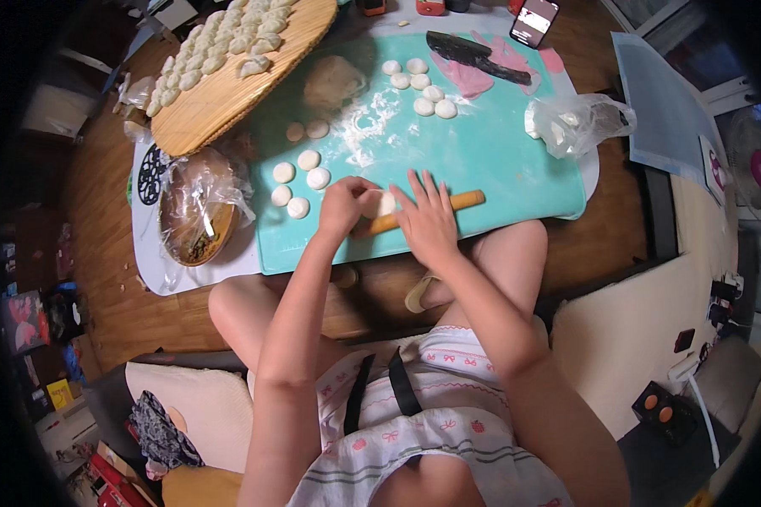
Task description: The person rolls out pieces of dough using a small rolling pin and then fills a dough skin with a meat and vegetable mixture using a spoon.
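My left hand [347, 206] pinches the left edge of a small dough wrapper [381, 204] on the green silicone mat [513, 184]. Flat on a wooden rolling pin [467, 199] lies my right hand [426, 218], its fingers spread past the pin beside the wrapper. Several floured dough discs [283, 172] sit left of my hands, and more dough discs [446, 108] lie towards the back of the mat. Loose flour [364, 130] is scattered between them. A larger lump of dough [335, 82], seemingly under clear plastic, rests at the back left.
A round wooden tray [228, 95] of dumplings overhangs the back left. Below it stands a bowl of filling [203, 244] partly under plastic. A dark-bladed cleaver [460, 51] lies on a pink bag [463, 79], near a phone [534, 23]. A clear plastic bag [583, 127] is at right.
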`<state>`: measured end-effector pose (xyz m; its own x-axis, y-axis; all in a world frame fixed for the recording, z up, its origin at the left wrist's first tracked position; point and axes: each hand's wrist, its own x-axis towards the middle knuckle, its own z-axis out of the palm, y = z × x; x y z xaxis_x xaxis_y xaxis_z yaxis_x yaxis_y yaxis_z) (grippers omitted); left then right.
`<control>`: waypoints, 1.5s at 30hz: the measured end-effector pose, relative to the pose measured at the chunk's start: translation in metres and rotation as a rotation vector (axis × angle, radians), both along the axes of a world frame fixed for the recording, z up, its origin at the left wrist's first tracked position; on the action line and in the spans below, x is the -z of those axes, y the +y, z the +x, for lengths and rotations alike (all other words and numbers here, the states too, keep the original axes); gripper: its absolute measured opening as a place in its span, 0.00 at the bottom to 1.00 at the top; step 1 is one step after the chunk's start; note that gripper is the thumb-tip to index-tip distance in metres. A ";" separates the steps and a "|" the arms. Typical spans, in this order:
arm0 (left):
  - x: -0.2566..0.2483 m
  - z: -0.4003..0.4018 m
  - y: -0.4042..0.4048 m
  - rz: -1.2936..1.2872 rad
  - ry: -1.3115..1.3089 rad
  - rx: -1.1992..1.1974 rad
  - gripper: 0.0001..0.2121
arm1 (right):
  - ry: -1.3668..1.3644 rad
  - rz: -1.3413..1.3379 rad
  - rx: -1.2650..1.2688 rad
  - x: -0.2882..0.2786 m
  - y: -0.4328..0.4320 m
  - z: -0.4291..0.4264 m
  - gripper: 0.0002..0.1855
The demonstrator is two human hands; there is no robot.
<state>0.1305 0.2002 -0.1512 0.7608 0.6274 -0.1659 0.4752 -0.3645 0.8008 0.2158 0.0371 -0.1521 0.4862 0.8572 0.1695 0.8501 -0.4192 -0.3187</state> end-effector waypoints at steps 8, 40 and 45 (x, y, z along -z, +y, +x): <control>-0.006 0.020 0.000 0.061 -0.037 0.006 0.08 | -0.137 0.112 0.149 0.003 0.070 0.041 0.31; -0.013 0.009 -0.001 0.061 0.005 0.123 0.08 | -0.158 -0.038 -0.056 0.004 0.023 0.026 0.28; -0.008 0.009 0.008 0.139 0.004 0.044 0.10 | -0.160 0.042 0.035 -0.001 0.077 0.050 0.31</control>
<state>0.1400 0.2078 -0.1433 0.7873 0.6109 -0.0829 0.4599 -0.4924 0.7390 0.2655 0.1140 -0.1510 0.4793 0.8308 0.2828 0.8767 -0.4384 -0.1980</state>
